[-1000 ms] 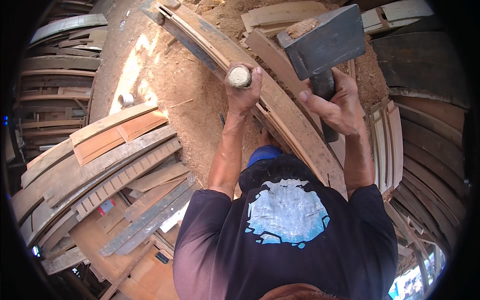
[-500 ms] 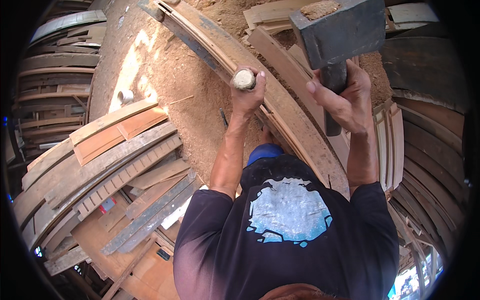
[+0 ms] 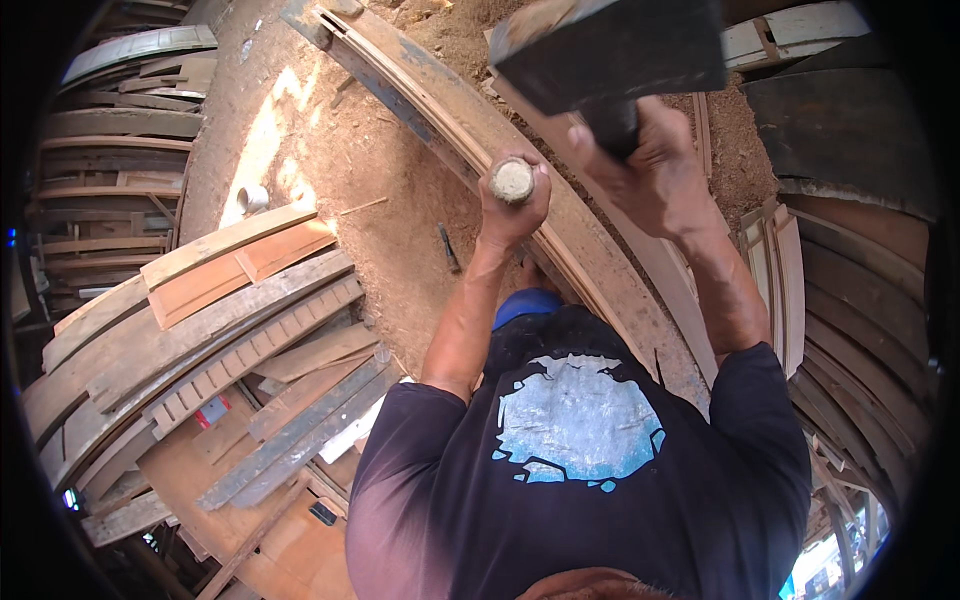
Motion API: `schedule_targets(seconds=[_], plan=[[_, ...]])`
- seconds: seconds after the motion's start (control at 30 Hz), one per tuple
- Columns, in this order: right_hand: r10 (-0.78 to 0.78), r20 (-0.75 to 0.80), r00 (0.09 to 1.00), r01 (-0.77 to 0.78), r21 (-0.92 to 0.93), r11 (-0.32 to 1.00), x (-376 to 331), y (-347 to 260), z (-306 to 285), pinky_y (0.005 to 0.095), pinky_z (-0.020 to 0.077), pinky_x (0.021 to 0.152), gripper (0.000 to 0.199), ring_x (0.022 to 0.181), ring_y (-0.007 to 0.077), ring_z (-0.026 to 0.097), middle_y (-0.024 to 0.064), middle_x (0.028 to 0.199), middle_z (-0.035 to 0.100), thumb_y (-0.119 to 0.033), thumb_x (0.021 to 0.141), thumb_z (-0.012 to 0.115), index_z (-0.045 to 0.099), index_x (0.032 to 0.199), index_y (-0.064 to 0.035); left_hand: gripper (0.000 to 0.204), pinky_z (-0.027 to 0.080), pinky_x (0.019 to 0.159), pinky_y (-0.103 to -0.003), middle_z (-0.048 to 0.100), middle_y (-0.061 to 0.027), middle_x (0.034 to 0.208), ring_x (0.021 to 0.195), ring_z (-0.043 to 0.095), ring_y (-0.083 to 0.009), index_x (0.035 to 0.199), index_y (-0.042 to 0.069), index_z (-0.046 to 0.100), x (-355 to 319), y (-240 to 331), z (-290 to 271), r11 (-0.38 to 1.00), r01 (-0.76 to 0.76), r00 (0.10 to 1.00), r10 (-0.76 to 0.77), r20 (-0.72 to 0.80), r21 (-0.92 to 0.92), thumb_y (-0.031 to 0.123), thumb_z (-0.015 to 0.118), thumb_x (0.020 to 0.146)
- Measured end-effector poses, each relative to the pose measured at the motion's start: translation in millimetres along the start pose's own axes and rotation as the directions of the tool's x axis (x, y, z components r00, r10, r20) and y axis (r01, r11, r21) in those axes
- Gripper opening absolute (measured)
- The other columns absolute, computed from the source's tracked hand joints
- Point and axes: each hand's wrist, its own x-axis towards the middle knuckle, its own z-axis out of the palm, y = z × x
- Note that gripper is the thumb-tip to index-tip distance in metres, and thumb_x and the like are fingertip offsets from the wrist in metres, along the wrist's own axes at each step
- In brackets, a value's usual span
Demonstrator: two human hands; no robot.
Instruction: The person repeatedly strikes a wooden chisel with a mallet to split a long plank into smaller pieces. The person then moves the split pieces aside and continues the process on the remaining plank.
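My left hand [image 3: 520, 217] is wrapped round an upright chisel [image 3: 512, 181]. Only the pale, battered round end of its handle shows; the blade is hidden below my fist. Beneath that hand, thin wooden strips [image 3: 440, 118] lie along a long, heavy plank [image 3: 585, 215] running diagonally from far left to near right. My right hand [image 3: 655, 180] grips the dark handle of a big, blocky mallet [image 3: 625, 60], raised at the upper right. Its head is apart from the chisel and slightly smeared by motion.
A thin dark tool [image 3: 448, 248] lies on the sawdust-covered ground [image 3: 400, 215] left of the plank. Boards and panels [image 3: 240, 325] are stacked at the left. More panels [image 3: 785, 280] and timber stand at the right. A white cup-like object [image 3: 252, 198] sits beyond the left stack.
The mallet and my right hand have swung leftward and away from me, with the head tilting. My left hand has shifted slightly right and nearer with the chisel.
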Motion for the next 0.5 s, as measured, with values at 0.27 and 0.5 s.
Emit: schedule_targets(seconds=[0.27,0.5], plan=[[0.071,0.233,0.970,-0.016,-0.228,0.974,-9,-8,-17,0.0487,0.0507,0.065,0.027,0.071,0.0433,0.066,0.0211,0.077,0.067,-0.010,0.079,0.075,0.059,0.099,-0.0027,0.008,0.052,0.065,-0.027,0.067,-0.0047,0.081,0.070,0.062,-0.0088,0.098,0.001,0.065,-38,0,2,1.000,-0.010,1.000,0.010,0.029,0.025,0.003,0.067,0.090],[0.074,0.364,0.928,0.122,-0.487,0.865,-47,1,-8,0.0510,0.0517,0.070,0.025,0.080,0.0423,0.067,0.0214,0.078,0.067,-0.017,0.083,0.071,0.060,0.101,-0.0042,0.005,0.053,0.070,-0.029,0.067,-0.0072,0.083,0.080,0.066,-0.0138,0.091,0.002,0.064,-53,-13,12,0.998,-0.047,0.990,0.042,0.131,0.036,0.002,0.068,0.088]])
